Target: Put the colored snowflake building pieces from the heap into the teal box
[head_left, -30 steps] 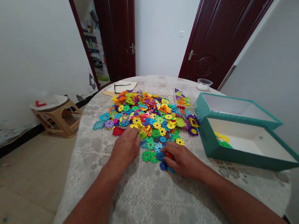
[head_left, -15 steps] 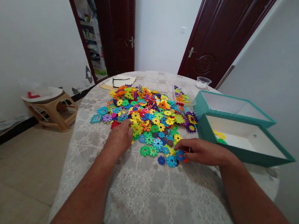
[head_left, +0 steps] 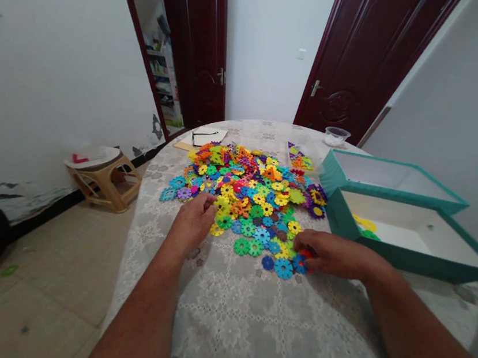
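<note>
A heap of colourful plastic notched building discs spreads over the table. At its left edge my left hand is closed, its fingers curled beside yellow-green discs; whatever they hold is hidden. My right hand sits at the near right edge of the heap. Between its thumb and fingers shows an orange-red disc, partly covered by the hand. A blue disc lies right against it, with a larger blue disc to the left.
On the right stands an open green box with a few yellow and green discs inside, and its lid behind. A clear tray, a plastic bowl and glasses on paper lie farther back. A stool is left of the round table.
The view has shifted, so the scene sits lower and farther right. My right fingers have drawn slightly back, uncovering more of the blue disc. My left hand stays by the heap's left edge.
</note>
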`<action>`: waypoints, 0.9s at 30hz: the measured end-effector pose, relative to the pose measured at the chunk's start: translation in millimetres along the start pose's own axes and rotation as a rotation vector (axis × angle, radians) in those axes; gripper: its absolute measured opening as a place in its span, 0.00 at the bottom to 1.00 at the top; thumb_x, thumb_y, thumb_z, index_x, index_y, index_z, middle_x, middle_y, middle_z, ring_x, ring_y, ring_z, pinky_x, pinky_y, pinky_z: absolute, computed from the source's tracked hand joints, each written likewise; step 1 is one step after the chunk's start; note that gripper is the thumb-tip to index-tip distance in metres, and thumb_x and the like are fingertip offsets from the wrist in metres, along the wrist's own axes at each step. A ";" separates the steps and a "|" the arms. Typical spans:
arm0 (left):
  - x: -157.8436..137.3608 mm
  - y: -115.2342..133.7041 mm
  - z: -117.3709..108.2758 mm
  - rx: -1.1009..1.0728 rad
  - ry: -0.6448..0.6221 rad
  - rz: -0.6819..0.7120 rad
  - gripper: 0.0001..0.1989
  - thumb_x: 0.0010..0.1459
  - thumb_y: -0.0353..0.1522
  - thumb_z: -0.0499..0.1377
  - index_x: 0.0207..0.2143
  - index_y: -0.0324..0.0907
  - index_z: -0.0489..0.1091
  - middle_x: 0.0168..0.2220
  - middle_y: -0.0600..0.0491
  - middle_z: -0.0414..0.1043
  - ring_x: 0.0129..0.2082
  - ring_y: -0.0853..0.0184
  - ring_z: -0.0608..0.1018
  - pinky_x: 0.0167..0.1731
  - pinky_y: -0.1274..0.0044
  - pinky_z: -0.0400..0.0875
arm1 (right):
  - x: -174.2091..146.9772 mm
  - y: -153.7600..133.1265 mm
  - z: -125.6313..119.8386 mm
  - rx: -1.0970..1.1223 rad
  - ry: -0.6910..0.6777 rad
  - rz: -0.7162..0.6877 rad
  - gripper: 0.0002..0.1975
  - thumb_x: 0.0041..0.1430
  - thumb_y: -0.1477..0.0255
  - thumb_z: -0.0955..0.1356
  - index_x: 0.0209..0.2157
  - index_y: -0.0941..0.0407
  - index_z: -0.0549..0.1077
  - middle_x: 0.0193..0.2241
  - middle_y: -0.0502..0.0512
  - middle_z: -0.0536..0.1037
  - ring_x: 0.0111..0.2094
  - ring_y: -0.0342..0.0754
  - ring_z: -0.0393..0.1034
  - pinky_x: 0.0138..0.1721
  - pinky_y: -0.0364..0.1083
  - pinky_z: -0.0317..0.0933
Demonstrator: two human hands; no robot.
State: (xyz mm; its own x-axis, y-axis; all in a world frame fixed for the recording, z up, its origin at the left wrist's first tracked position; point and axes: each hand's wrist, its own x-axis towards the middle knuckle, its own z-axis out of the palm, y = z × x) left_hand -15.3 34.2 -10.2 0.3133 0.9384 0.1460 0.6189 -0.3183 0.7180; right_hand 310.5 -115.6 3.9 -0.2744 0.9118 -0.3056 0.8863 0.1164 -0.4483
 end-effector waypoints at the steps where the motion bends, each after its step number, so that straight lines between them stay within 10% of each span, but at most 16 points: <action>1: 0.8 -0.5 -0.2 0.004 0.004 -0.015 0.10 0.63 0.35 0.55 0.43 0.44 0.73 0.33 0.53 0.79 0.33 0.63 0.79 0.32 0.75 0.68 | -0.2 -0.1 -0.8 0.007 -0.011 -0.006 0.09 0.59 0.76 0.69 0.42 0.55 0.76 0.38 0.54 0.76 0.37 0.47 0.68 0.38 0.45 0.59; 13: 2.3 -5.8 4.0 0.312 0.169 0.040 0.15 0.62 0.31 0.56 0.50 0.40 0.74 0.53 0.42 0.75 0.55 0.55 0.76 0.54 0.68 0.70 | 1.8 -11.0 -5.5 0.370 -0.116 -0.185 0.05 0.66 0.69 0.69 0.40 0.55 0.76 0.34 0.50 0.75 0.35 0.45 0.68 0.36 0.43 0.60; 20: -17.8 4.2 -10.1 0.436 -0.213 -0.001 0.12 0.62 0.38 0.61 0.47 0.45 0.74 0.45 0.46 0.79 0.42 0.57 0.80 0.40 0.71 0.70 | 13.4 -23.6 13.8 0.177 0.005 -0.171 0.07 0.63 0.73 0.70 0.43 0.54 0.77 0.35 0.52 0.76 0.34 0.45 0.68 0.35 0.44 0.61; 27: -20.5 -6.0 8.8 0.495 -0.293 0.071 0.16 0.59 0.35 0.63 0.50 0.43 0.75 0.51 0.39 0.77 0.48 0.53 0.78 0.45 0.70 0.71 | 10.0 -30.7 15.5 0.104 -0.006 -0.200 0.08 0.62 0.74 0.70 0.43 0.53 0.77 0.41 0.55 0.78 0.49 0.53 0.71 0.49 0.49 0.63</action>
State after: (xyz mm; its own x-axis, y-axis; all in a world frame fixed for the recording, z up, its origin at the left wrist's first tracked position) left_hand -19.1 15.7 -23.5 0.5094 0.8583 -0.0628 0.8300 -0.4707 0.2993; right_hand 274.8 -116.2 1.6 -0.4428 0.8724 -0.2069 0.7709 0.2527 -0.5847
